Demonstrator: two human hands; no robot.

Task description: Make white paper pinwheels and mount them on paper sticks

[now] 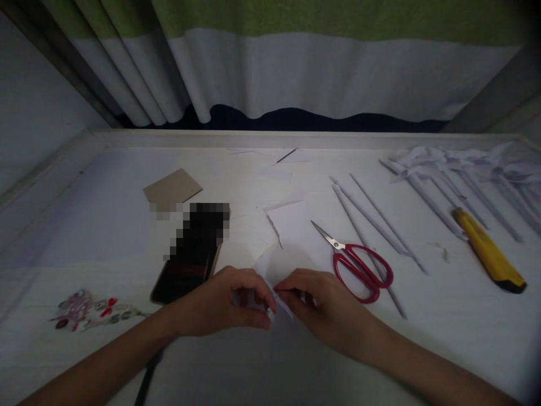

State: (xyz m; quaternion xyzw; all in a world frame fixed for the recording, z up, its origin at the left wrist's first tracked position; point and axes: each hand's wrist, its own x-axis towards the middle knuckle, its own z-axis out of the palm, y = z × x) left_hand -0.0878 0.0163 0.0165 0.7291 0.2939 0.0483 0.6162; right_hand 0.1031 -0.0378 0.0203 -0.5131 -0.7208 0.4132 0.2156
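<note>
Close together at the front middle of the white surface, both my hands pinch a small piece of white paper [285,305]. My left hand [230,299] has its thumb and index finger closed on the paper's left part. With thumb and fingertips, my right hand [321,307] grips the paper from the other side. Much of the paper is hidden by the fingers. Just right of my right hand lie scissors [355,265] with red handles, their blades slightly apart. A torn white sheet [291,223] rests beyond the hands.
Left of my hands lies a phone [190,254], with a cardboard piece [173,189] behind it and a beaded, bow-trimmed ornament [91,310] nearer. Rolled paper sticks [372,217] lie at right, beside a yellow utility knife [490,254] and paper flowers [460,163]. A curtain [296,73] hangs behind.
</note>
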